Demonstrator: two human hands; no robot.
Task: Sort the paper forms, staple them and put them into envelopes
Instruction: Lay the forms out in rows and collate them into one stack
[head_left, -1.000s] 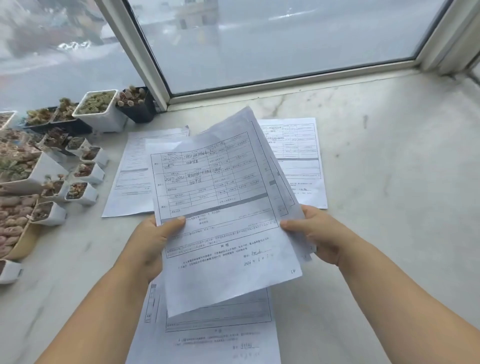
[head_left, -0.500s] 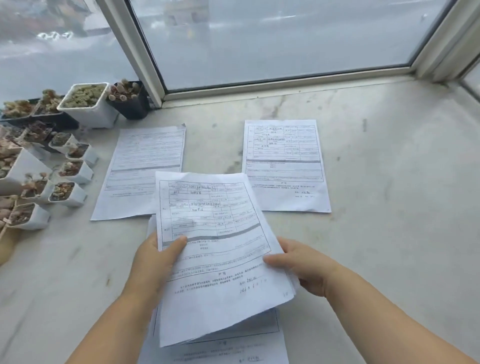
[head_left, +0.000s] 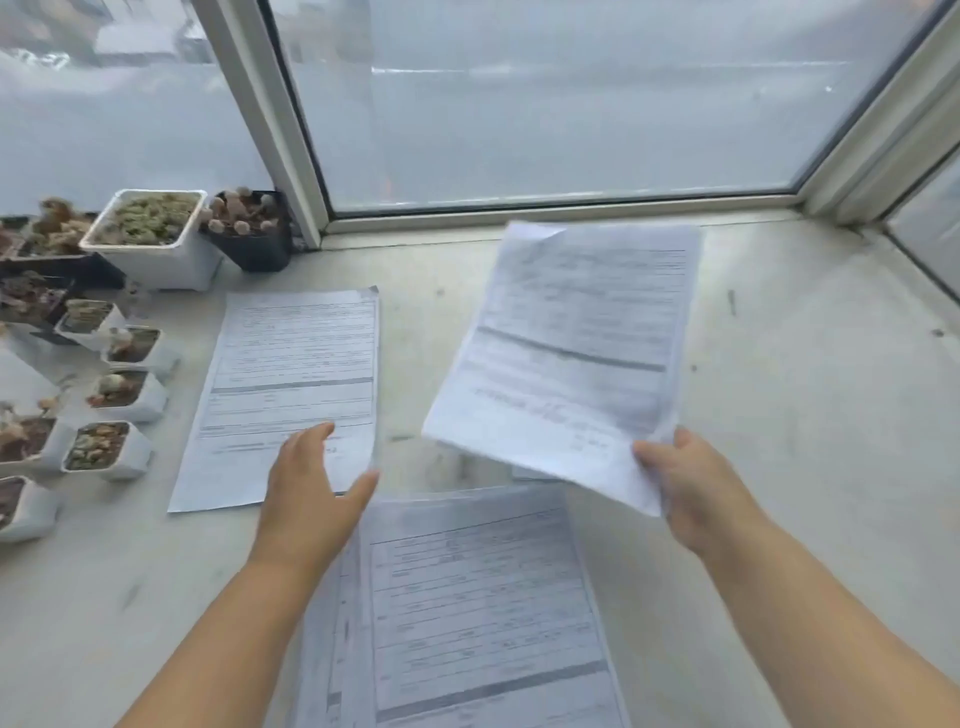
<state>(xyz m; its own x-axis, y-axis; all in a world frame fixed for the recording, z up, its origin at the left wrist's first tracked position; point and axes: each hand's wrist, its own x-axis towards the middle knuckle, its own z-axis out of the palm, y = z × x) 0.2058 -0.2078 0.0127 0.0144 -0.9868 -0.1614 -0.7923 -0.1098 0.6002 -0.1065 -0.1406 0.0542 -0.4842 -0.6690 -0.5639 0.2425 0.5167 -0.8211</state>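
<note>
The print on every form is too blurred to read, and the lifted form (head_left: 566, 358) is smeared by motion. It hides almost all of the sheet lying on the sill under it; only a sliver shows below its lower edge. The near stack of forms (head_left: 483, 613) runs off the bottom of the view, and the left forearm covers its left edge. The succulent pots (head_left: 150, 236) at the left are partly cut off by the frame.

The right hand (head_left: 696, 488) pinches the lifted form at its lower right corner, thumb on top, holding it tilted above the marble sill (head_left: 810, 415). The left hand (head_left: 311, 493) holds nothing, its fingers straight and spread, over the lower right corner of the left form (head_left: 291, 389), which lies flat on the sill.

Half a second ago both hands held this form low over the near stack; now the left hand has let go and the form is carried up and to the right, over the far right sheet.
</note>
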